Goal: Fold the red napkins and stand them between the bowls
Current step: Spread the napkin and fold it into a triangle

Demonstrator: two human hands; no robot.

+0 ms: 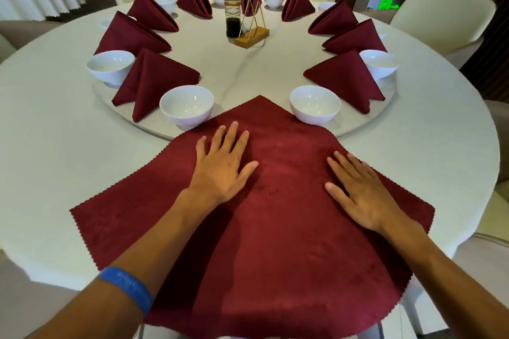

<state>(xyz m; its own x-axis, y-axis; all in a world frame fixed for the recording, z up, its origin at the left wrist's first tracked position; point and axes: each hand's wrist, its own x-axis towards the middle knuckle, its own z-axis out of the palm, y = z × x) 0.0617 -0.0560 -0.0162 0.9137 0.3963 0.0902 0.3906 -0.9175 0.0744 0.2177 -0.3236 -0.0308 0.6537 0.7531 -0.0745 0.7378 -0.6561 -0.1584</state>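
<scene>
A red napkin (275, 228) lies spread flat as a diamond on the near side of the round table; its far corner reaches between two white bowls, one left (186, 105) and one right (314, 104). My left hand (224, 165) presses flat on the napkin's upper left part, fingers straight and spread. My right hand (360, 192) lies flat on its right part. Several folded red napkins, such as one at the left (154, 82) and one at the right (347, 81), stand between white bowls around the turntable.
A turntable (248, 71) carries the bowls, a dark sauce jar (232, 14) and a wooden holder with gold rods (252, 35) at the centre. Cream chairs (440, 16) ring the white-clothed table (55, 173). The napkin's near corner hangs over the table edge.
</scene>
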